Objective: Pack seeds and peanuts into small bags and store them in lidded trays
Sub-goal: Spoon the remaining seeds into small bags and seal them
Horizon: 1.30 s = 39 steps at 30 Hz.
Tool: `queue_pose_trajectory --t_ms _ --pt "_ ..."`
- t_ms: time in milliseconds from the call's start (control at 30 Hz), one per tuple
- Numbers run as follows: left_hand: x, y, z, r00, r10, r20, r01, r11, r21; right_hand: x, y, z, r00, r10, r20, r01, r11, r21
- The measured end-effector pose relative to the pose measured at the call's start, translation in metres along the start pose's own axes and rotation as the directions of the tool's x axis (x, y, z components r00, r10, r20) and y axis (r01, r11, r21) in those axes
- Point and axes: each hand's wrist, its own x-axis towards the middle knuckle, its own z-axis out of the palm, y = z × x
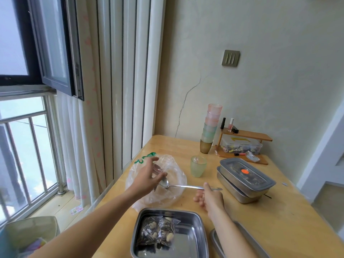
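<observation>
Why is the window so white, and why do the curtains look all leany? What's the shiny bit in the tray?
Head view: strong daylight washes out the window, so the glass shows almost nothing. Head view: the wide lens bends things near the edges, so the straight curtains seem to lean. Head view: the steel tray mirrors that daylight, which makes the pale glare on its floor.
</observation>
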Motion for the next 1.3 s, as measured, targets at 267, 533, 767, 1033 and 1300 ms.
queue_pose_trajectory --t_ms 267,533,767,1033,1300 --pt "-0.004 0.005 0.022 0.994 -0.015 0.106 0.019 0.999 -0.044 0.002 -0.002 -0.016 0.995 0.097 0.035 -0.091 0.986 -0.139" --pt "0.01 0.015 0.04 0.986 0.138 0.088 -0.139 0.99 0.003 -0.015 -0.025 0.005 0.914 -0.255 0.314 0.335 0.913 -0.233" --pt "0.023 -0.001 0.054 0.977 0.199 0.08 -0.202 0.979 0.023 -0.014 -0.029 0.03 0.728 -0.389 0.565 0.616 0.732 -0.29" --pt "0.023 -0.024 0.048 0.973 0.164 0.163 -0.144 0.982 -0.124 0.006 -0.021 0.03 0.73 -0.488 0.479 0.633 0.747 -0.204" --pt "0.021 -0.039 0.047 0.955 0.216 0.205 -0.195 0.973 -0.121 -0.004 -0.03 0.03 0.619 -0.628 0.471 0.785 0.489 -0.381"
